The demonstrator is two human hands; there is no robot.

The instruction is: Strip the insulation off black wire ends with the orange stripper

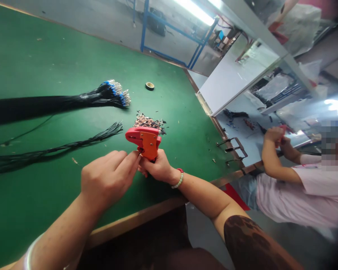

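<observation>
My right hand (158, 167) is wrapped around the handles of a red and orange wire stripper (149, 141), held above the green table. My left hand (111, 178) is closed in a pinch, its fingertips against the near side of the stripper; a small dark bit shows there, but what they hold is hidden. Just beyond the tool lies a pile of wire and insulation scraps (148, 122). To the left, a loose bundle of thin black wires (81, 144) stretches across the table. Behind it is a thicker black cable bundle (45, 107) with blue and silver terminals at its end.
A roll of tape (150, 86) lies on the green tabletop (169, 101) beyond the scraps. A metal bracket (233, 148) sits at the right edge. At a neighbouring bench, a co-worker (287, 165) holds a red tool. White panels (236, 75) and a shelf rise at the right.
</observation>
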